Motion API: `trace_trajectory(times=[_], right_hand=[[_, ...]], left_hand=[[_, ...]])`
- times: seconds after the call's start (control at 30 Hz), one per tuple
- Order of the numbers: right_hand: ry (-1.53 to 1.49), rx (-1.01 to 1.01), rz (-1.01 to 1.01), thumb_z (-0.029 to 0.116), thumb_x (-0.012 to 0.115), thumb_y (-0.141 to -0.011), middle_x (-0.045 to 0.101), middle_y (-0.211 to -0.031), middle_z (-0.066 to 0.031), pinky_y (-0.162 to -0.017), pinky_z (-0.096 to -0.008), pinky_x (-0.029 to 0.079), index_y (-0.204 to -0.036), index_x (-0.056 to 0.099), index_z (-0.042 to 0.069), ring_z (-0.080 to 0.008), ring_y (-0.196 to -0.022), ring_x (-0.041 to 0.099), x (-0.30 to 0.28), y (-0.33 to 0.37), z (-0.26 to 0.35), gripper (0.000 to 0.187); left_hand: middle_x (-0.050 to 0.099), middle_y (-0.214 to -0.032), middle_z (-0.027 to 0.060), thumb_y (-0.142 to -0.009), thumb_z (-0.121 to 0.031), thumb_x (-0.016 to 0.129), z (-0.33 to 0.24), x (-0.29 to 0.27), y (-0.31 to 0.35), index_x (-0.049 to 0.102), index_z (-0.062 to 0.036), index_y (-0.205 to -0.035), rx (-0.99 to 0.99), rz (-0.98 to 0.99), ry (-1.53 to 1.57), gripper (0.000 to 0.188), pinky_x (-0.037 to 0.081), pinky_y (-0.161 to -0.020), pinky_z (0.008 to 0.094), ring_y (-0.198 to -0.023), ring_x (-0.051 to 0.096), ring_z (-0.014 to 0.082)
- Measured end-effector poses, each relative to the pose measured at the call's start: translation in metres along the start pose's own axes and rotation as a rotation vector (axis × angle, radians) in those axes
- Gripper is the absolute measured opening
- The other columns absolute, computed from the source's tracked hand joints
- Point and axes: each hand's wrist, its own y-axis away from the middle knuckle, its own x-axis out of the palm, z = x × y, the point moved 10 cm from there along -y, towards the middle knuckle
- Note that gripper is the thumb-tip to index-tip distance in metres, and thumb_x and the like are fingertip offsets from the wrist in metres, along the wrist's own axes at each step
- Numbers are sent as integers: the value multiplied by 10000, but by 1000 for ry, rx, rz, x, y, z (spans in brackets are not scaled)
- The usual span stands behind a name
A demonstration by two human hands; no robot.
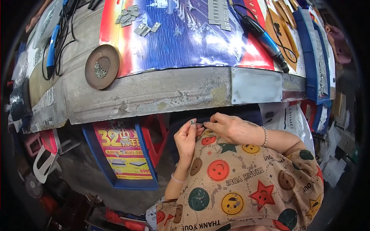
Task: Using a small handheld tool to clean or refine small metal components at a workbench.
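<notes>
Frame centre, below tabletop (pixel 154 96) edge: left hand (pixel 185 140) and right hand (pixel 231 129) both pinch one small metal part (pixel 194 123). Looks mid-fitting; next likely needs steady fingertip alignment.

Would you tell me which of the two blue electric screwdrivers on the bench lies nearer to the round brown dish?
The blue screwdriver at the bench's left end, just left of the round brown dish. The other screwdriver lies far right, beyond the scattered metal plates.

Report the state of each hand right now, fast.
Left hand: closed, pinching one end of a small metal part below the table edge.
Right hand: closed, fingertips pinching the same part from the other side.
</notes>
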Motion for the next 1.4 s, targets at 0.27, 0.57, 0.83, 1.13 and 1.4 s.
trace_trajectory(times=[0.27,0.57,0.83,1.13,1.4], right_hand=[[-260,102,-90,54,607,-777,592,-868,-149,-727,-347,534,-1198,557,7,-293,-786,635,14,1,-30,427],[267,-26,-102,166,645,-725,608,-748,-59,-473,-320,487,-1060,622,14,-190,-559,599,27,-12,-10,368],[478,-170,68,197,615,-716,606,-693,-122,-379,-334,457,-1069,565,-53,-239,-502,604,33,-11,12,435],[-384,109,-200,134,599,-742,628,-702,-117,-505,-367,500,-1128,633,121,-233,-604,649,26,-21,-49,388],[497,-106,141,170,570,-736,574,-641,-87,-372,-307,426,-1206,584,35,-202,-468,572,38,-18,2,489]], left_hand=[[665,-882,92,-942,-45,510,-1,4,2,600,51,-1117,116,-33,-88,219,540,-682,238,-760,657,127],[667,-749,95,-920,-15,508,-38,13,6,594,46,-1044,491,-93,-587,163,527,-599,259,-657,667,133],[595,-667,72,-899,-20,532,-27,7,5,618,40,-1044,592,-129,-614,179,442,-534,238,-616,479,37],[640,-729,154,-887,12,525,-26,6,3,607,56,-1031,527,-130,-563,171,501,-557,291,-618,658,172],[659,-803,174,-885,8,524,-23,6,8,604,62,-1051,661,-101,-643,192,514,-593,308,-677,673,244]])
